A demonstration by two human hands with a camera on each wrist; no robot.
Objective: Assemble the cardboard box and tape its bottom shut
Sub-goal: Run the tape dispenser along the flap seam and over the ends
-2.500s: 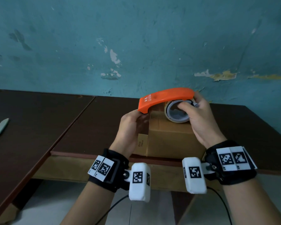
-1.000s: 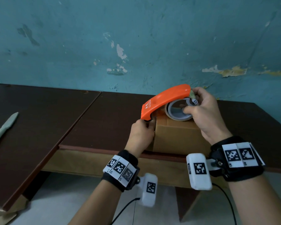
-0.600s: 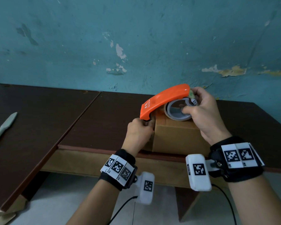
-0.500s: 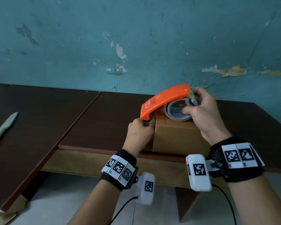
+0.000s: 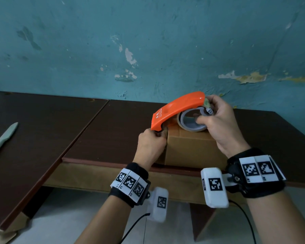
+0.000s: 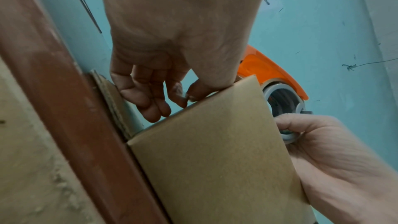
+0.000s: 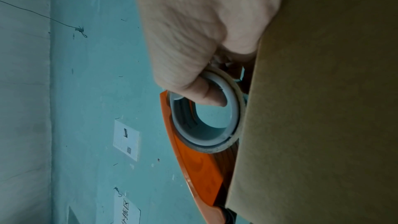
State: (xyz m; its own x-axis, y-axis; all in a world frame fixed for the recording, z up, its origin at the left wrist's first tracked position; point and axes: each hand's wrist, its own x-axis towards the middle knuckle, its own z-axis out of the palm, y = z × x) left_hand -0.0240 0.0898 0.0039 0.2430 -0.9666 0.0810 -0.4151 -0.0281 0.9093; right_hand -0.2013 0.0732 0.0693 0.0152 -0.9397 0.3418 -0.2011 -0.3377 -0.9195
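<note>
Cardboard box (image 5: 192,148) at tabletop (image 5: 113,131) near edge | orange tape dispenser (image 5: 176,108) on box top | right hand (image 5: 217,124) grips roll | left hand (image 5: 151,145) pinches tape end at box's left edge | advice: anchor end, pull straight along seam

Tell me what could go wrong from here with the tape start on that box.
1. The cardboard box sits at the table edge; a pull toward the person might drag it off.
2. The left hand pinches at the box's top left corner right under the orange tape dispenser tip, so its fingers could get nicked.
3. The right hand grips the roll, which may stop it unwinding.
</note>
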